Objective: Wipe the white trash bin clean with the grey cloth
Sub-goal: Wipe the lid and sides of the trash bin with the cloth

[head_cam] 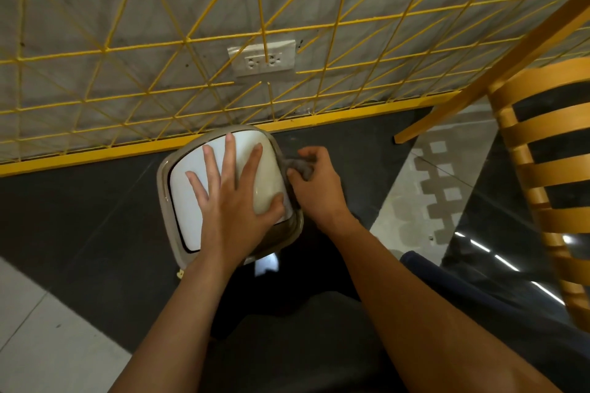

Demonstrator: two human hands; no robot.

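Your left hand lies flat on the lid of the white plastic trash bin with its beige rim, fingers spread to steady it. The bin stands on the dark floor, close against the yellow wire grid fence. Your right hand has its fingers bunched around the crumpled grey cloth, pressed at the bin's right rim. You appear to be wiping that side; next, likely sweep the cloth along the rim and down the wall, keeping the lid braced.
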